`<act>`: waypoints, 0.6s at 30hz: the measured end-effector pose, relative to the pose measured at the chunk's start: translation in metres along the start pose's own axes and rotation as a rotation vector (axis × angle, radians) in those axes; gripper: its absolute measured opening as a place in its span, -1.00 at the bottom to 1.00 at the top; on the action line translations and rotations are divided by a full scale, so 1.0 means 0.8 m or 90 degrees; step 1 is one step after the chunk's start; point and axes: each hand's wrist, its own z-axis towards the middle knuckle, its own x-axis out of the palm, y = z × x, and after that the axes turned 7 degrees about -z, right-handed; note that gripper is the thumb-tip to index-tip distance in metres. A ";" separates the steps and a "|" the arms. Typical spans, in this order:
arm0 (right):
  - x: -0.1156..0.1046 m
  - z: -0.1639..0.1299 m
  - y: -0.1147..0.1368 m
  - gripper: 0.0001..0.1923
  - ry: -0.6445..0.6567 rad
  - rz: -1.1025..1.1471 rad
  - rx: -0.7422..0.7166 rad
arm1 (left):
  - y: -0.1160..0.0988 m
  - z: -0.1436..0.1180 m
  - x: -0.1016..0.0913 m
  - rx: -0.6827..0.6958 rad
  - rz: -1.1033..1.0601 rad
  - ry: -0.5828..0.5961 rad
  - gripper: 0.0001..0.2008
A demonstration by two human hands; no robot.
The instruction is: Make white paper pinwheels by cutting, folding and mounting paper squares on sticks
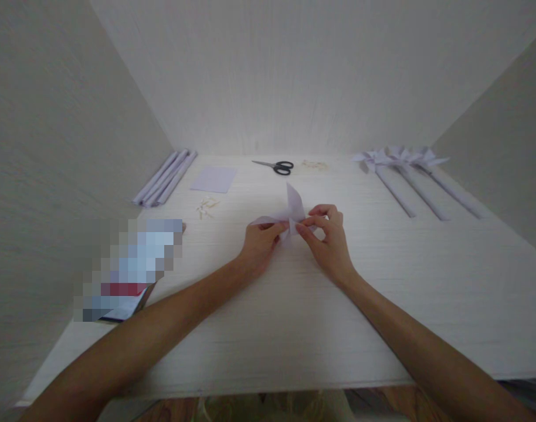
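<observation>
A pale lilac paper pinwheel [296, 202] is held above the middle of the white table, one curved blade standing up. My left hand [261, 241] pinches it near its centre from the left. From the right, the thumb and fingertips of my right hand [327, 237] close on the paper by the same centre. The fingers hide part of the folds, and I cannot make out whether a small stick is between them.
Scissors [277, 167] lie at the back, with small pale sticks [315, 165] beside them. Left are rolled paper tubes [165, 179], a square sheet [214, 179], more small sticks [206, 206] and a blurred-out device [136, 269]. Three pinwheels on paper tubes [420, 176] lie back right. Walls enclose the table.
</observation>
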 end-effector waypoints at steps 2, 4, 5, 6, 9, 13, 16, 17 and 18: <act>0.000 0.001 0.001 -0.91 0.006 0.002 0.021 | 0.000 0.000 0.001 -0.002 0.003 -0.010 -0.90; 0.001 0.001 0.001 -0.91 0.005 0.009 0.036 | 0.000 -0.001 0.002 -0.007 0.005 -0.017 -0.90; 0.001 0.001 0.001 -0.91 0.004 0.013 0.041 | 0.000 -0.001 0.002 -0.009 0.007 -0.020 -0.91; 0.002 0.001 0.002 -0.91 0.002 0.017 0.046 | -0.001 -0.001 0.002 -0.011 0.011 -0.022 -0.91; 0.002 0.001 0.002 -0.91 -0.010 0.019 0.053 | -0.001 -0.001 0.002 -0.010 0.017 -0.020 -0.94; 0.002 0.000 0.002 -0.91 -0.013 0.013 0.055 | 0.001 0.001 0.001 -0.001 0.013 -0.014 -0.92; 0.002 0.000 0.002 -0.91 -0.011 0.008 0.060 | 0.003 0.001 0.001 0.002 0.014 -0.023 -0.91; 0.002 0.000 0.003 -0.91 -0.011 0.007 0.059 | 0.003 0.001 0.001 0.002 0.014 -0.023 -0.91; 0.002 0.001 0.003 -0.91 -0.010 0.007 0.059 | 0.003 0.001 0.001 0.001 0.015 -0.023 -0.91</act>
